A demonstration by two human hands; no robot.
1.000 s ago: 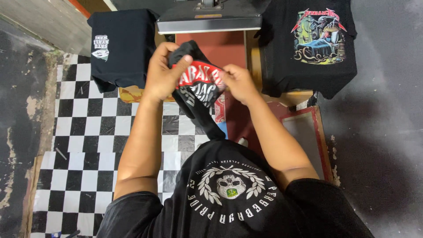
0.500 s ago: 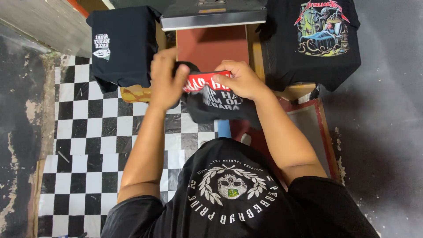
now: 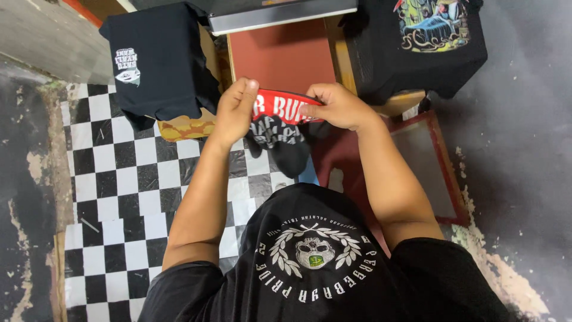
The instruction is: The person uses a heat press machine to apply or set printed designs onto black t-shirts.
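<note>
Both hands up over the red press plate: left hand and right hand pinch a black shirt by its red printed band, the rest hanging above the checkered floor. Black printed shirts lie either side.

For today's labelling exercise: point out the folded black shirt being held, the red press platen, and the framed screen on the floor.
Folded black shirt [image 3: 280, 128], head view, hanging printed front.
Red press platen [image 3: 280, 56], head view, bare centre.
Framed screen [image 3: 426, 164], head view, grey mesh.
</note>
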